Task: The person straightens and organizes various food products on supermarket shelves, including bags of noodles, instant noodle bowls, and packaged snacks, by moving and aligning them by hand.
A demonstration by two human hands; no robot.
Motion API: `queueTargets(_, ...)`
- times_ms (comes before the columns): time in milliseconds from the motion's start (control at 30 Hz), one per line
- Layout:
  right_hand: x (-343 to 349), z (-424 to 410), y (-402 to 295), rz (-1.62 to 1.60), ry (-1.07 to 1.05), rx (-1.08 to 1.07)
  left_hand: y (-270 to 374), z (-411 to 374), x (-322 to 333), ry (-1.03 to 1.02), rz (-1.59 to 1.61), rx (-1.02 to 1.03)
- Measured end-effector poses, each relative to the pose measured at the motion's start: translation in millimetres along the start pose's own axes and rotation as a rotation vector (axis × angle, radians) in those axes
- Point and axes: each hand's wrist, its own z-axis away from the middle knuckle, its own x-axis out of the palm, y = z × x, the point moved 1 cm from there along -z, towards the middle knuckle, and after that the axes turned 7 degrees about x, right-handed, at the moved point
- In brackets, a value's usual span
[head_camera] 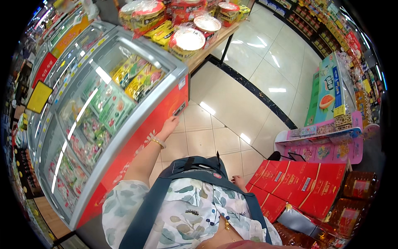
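Note:
My left hand (170, 125), with bangles on the wrist, hangs beside the red front panel of a chest freezer (146, 124). Its fingers curl loosely, close to a small dark panel (179, 109) at the freezer's corner; whether they touch it I cannot tell. No object shows in that hand. Under the glass lid lie yellow packets (144, 82) and green packages (113, 105). My right hand (238, 182) is low at my side, partly covered by my apron (199, 166). It appears empty, near stacked red cartons (298, 186).
Instant noodle bowls (188, 39) stand on a wooden table (214, 42) beyond the freezer. A pink display stand (335, 149) and a green display box (323, 90) are at the right. Bottles of amber liquid (349, 214) stand behind the cartons. Pale floor tiles (230, 90) run between.

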Motion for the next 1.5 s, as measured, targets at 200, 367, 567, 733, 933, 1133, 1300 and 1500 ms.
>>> queueTargets(200, -11, -98, -55, 0.211, 0.0, -0.212, 177, -141, 48, -0.004, 0.076, 0.357)
queueTargets(367, -69, -258, -82, 0.396, 0.111, -0.5, 255, -247, 71, 0.15, 0.09, 0.603)
queueTargets(567, -102, -226, -325, 0.188, -0.022, -0.226, 311, -303, 86, 0.079, 0.408, 0.316)
queueTargets(733, -71, -184, -534, -0.077, -0.16, -0.296, 280, -376, 123, -0.018, 0.719, -0.103)
queueTargets(933, -1, -162, -722, 0.026, -0.367, -0.511, 264, -465, 138, -0.034, 1.093, -0.242)
queueTargets(1133, 27, -176, -871, 0.102, -0.418, -0.539, 253, -505, 149, 0.194, 1.28, -0.245)
queueTargets(1300, 48, -180, -991, 0.155, -0.38, -0.675, 269, -494, 148, 0.247, 1.279, -0.285)
queueTargets(1500, 120, -128, -1129, 0.202, -0.629, -0.783, 277, -495, 151, 0.324, 1.301, -0.25)
